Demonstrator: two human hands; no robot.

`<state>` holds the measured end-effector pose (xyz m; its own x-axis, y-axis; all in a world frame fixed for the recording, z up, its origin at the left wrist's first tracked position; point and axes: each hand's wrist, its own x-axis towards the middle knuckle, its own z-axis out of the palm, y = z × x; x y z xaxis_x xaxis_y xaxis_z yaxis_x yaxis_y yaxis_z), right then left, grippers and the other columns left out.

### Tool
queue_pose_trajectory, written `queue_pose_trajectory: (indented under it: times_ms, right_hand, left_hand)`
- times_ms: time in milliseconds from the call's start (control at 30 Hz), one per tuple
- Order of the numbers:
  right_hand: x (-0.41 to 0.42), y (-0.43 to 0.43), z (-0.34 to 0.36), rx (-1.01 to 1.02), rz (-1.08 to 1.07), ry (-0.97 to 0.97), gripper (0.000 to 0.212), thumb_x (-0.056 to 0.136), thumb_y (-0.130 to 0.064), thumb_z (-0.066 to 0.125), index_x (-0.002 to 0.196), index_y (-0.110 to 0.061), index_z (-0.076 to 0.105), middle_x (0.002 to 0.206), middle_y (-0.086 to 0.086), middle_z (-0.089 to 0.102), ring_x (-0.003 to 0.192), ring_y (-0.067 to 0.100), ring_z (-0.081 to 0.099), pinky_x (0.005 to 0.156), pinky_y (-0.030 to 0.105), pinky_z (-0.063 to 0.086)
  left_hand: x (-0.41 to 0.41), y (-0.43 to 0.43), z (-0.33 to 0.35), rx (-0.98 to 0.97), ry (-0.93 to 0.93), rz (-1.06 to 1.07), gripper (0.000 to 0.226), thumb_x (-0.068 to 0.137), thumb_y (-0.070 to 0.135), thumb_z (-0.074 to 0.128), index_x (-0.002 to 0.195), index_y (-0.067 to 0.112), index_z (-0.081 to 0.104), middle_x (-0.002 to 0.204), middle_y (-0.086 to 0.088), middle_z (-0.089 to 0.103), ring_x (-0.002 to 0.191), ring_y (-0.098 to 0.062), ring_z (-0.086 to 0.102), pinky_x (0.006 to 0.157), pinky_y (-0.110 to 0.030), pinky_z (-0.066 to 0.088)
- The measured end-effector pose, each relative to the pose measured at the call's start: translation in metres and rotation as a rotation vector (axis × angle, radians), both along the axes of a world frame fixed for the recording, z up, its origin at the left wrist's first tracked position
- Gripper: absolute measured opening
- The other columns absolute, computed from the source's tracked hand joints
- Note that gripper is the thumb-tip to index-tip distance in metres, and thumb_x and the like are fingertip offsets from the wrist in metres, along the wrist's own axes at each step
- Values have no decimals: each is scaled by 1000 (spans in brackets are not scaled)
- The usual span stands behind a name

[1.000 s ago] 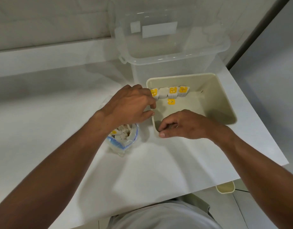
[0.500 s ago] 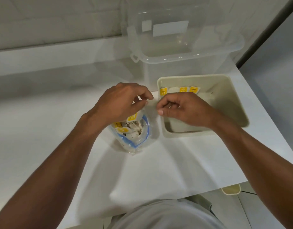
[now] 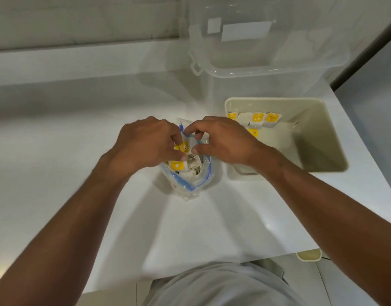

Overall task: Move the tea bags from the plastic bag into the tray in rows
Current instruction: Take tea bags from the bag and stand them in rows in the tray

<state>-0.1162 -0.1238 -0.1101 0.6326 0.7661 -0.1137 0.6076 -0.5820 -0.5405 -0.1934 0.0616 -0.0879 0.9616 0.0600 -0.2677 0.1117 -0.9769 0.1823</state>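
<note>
A clear plastic bag (image 3: 191,184) with a blue zip rim stands open on the white counter, holding several tea bags with yellow tags (image 3: 177,165). My left hand (image 3: 146,144) pinches one yellow-tagged tea bag (image 3: 184,149) at the bag's mouth. My right hand (image 3: 223,142) meets it there, thumb and forefinger pinching the white part of the same tea bag. The cream tray (image 3: 322,133) sits to the right. A row of tea bags (image 3: 257,119) lies along its far left wall, and one more yellow tag (image 3: 253,132) lies just below the row.
A large clear plastic storage box (image 3: 267,62) stands behind the tray against the wall. The counter's front edge runs near my body, and its right edge lies just past the tray. A small cream object (image 3: 309,255) shows on the floor below the edge.
My right hand left the tray and moved left to the bag's mouth. My left hand lifted a yellow-tagged tea bag from the bag; now both hands pinch it.
</note>
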Motion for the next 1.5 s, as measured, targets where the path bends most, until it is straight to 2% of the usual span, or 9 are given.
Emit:
queue_pose_trajectory:
  times_ms: [167, 300, 500, 700, 900, 1033, 1267, 1400, 1500]
  right_hand:
    - [-9, 22, 0, -235, 38, -285, 33, 92, -54, 51, 119, -37, 61, 105, -4, 54, 93, 21, 60, 58, 28, 30]
    - [-10, 26, -3, -276, 30, -354, 27, 91, -49, 56, 114, -34, 62, 104, -2, 52, 91, 21, 60, 51, 26, 18]
    - [-5, 11, -5, -163, -29, -185, 16, 85, -48, 66, 91, -36, 59, 103, -9, 49, 86, 15, 57, 64, 29, 36]
    - [-3, -14, 7, 165, -224, 166, 21, 82, -37, 77, 97, -30, 64, 82, -11, 64, 73, 0, 59, 64, 17, 43]
    - [-2, -33, 17, 296, -299, 409, 10, 84, -30, 76, 89, -23, 70, 77, -2, 71, 72, 7, 63, 73, 32, 50]
    - [-11, -42, 38, 419, -220, 542, 3, 86, -17, 74, 88, -15, 74, 83, -3, 72, 76, 0, 64, 73, 14, 48]
    - [-18, -35, 50, 497, -103, 747, 13, 81, -4, 76, 90, -11, 69, 77, 1, 68, 69, 5, 61, 66, 15, 48]
    - [-7, -25, 41, 436, -294, 467, 15, 78, -18, 82, 87, -18, 70, 69, -7, 68, 64, 6, 60, 69, 24, 48]
    - [-6, -28, 45, 471, -249, 583, 14, 80, -16, 80, 90, -15, 70, 66, -11, 65, 61, 3, 58, 60, 14, 45]
  left_hand:
    - [-3, -2, -1, 7, 13, -31, 22, 79, 58, 68, 90, 39, 67, 95, 12, 69, 88, -17, 61, 67, -29, 42]
    - [-9, -8, 2, 140, 33, -105, 23, 80, 59, 67, 96, 42, 67, 93, 12, 66, 82, -14, 60, 60, -25, 37]
    - [-14, -7, -5, 52, -48, -114, 8, 89, 42, 59, 94, 38, 65, 91, 12, 66, 80, -15, 59, 63, -28, 44]
    - [-12, 5, 7, -427, -176, 90, 5, 87, 38, 70, 88, 34, 67, 78, 15, 67, 69, -5, 59, 63, -28, 47]
    - [-6, -3, 3, -750, -173, 285, 9, 89, 33, 71, 83, 27, 69, 83, 11, 72, 80, -9, 69, 75, -37, 60]
    - [-2, -11, 11, -1001, -124, 400, 5, 94, 17, 64, 92, 13, 63, 88, -3, 73, 81, -15, 71, 70, -32, 58]
    - [-3, -15, 17, -1024, -43, 339, 12, 97, 21, 63, 106, 14, 62, 86, -4, 75, 78, -15, 72, 68, -32, 55]
    - [-5, -21, 21, -1120, 32, 310, 17, 97, 19, 62, 112, 11, 63, 89, -8, 73, 75, -15, 69, 61, -25, 56]
    - [-4, -22, 22, -1066, 4, 347, 11, 93, 24, 67, 103, 18, 66, 81, 1, 75, 71, -12, 70, 57, -19, 53]
